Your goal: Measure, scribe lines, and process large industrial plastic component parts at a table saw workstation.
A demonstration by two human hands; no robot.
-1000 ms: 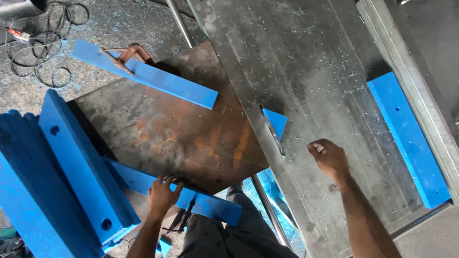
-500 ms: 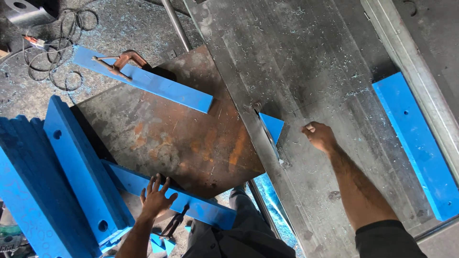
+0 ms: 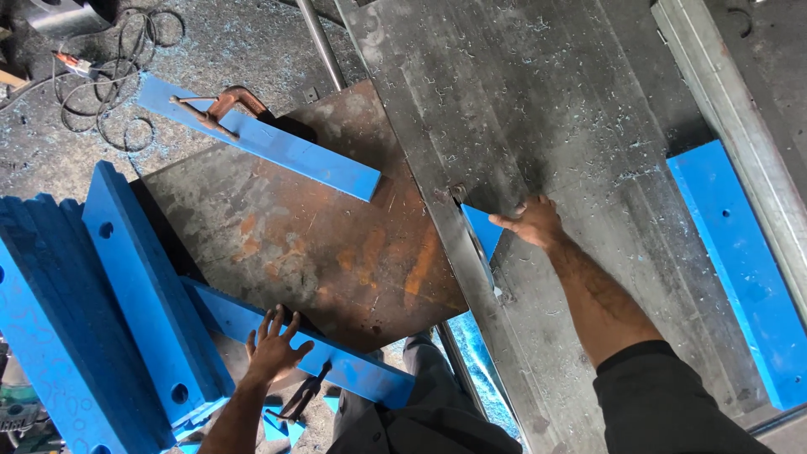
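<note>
The right hand lies on the grey steel bench, fingertips touching the small blue piece poking past the bench's left edge, grip loose and holding nothing. Bare, chip-strewn steel spreads ahead. The left hand, fingers spread wide, presses a long blue bar along the rusty plate's near edge

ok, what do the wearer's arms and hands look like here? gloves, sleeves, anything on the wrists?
Both hands are bare, no gloves. The right hand shows no ring, watch or band, and its forearm is bare up to a black short sleeve ending near the elbow. The left hand is also bare, with nothing visible on the wrist; its forearm is uncovered as far as the frame shows, so no sleeve is visible on that side.
</note>
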